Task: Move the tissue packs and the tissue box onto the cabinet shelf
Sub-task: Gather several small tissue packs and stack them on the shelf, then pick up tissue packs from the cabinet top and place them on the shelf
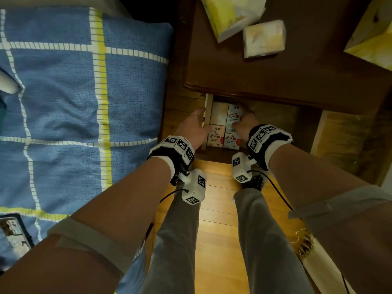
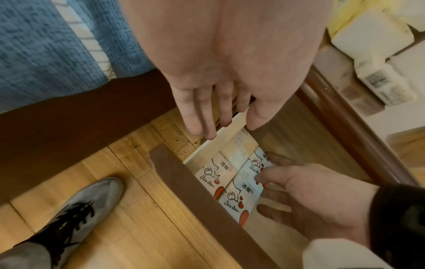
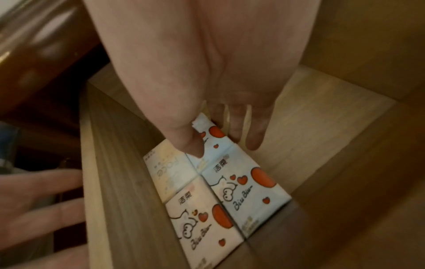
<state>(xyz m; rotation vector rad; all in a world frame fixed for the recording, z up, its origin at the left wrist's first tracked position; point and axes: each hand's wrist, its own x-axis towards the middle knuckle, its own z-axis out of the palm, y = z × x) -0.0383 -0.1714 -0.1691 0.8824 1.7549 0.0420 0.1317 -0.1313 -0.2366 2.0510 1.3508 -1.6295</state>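
Observation:
Several small tissue packs printed with red hearts lie side by side on the pale shelf (image 3: 310,127) under the dark cabinet top (image 1: 233,71). My right hand (image 1: 244,122) (image 3: 230,127) reaches into the shelf and pinches the far right pack (image 1: 234,113) (image 3: 214,134), thumb on top and fingers behind it. Straight fingers of my left hand (image 1: 195,124) (image 2: 218,109) rest on the edge of the pale side panel (image 2: 220,134), outside the shelf. A large yellow pack (image 1: 231,15) and a smaller pack (image 1: 264,38) lie on the cabinet top.
A bed with a blue checked cover (image 1: 63,102) stands close on the left. Another yellow-and-white item (image 1: 373,41) sits at the top right edge. A pale wooden unit (image 1: 339,141) is to the right, and wood floor (image 1: 218,209) shows between my legs.

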